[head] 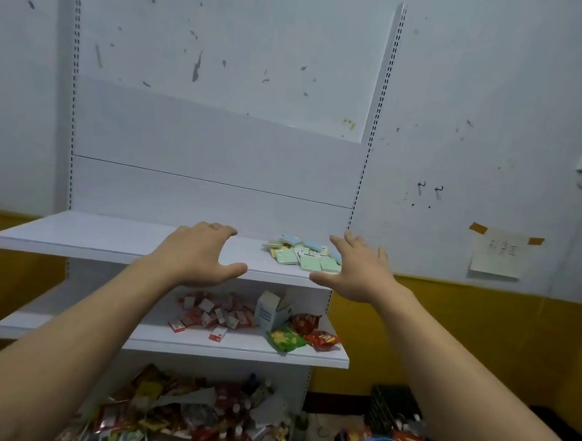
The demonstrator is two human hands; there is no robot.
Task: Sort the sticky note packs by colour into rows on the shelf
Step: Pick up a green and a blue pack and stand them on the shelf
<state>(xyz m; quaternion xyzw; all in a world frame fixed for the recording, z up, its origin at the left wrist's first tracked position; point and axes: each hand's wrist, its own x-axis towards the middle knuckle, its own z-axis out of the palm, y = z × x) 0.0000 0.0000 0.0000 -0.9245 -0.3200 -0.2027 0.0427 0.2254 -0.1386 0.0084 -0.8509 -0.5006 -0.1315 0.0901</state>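
- Both forearms [107, 327] run up from the bottom edge of the view toward the top shelf [90, 236].
- Left hand [200, 255]: fingers apart and loosely curved, palm down over the front edge of the top shelf, holding nothing. I cannot tell whether the fingertips touch the board.
- Right hand [362, 271]: fingers apart and nearly straight, holding nothing, just beside the right edge of the heap and partly in front of it.
- Sticky note packs [302, 254]: one loose, overlapping heap at the right end of the top shelf, between my two hands. Pale green, pale blue and yellow are mixed; no rows are formed yet.
- Handling, as I judge it: each pack is a small flat square, light, fairly stiff across the face. If film-wrapped, the faces may be slick, so packs may slide off one another.
- Grip point: pinch one pack by two opposite edges, or put the thumb on top and fingers beneath. Take the topmost pack first.
- Placement area: the bare left part of the top shelf gives room for rows.
- Lower shelf [65, 328]: carries red boxes [212, 315] and snack bags [287, 338]; these are not part of the sort.
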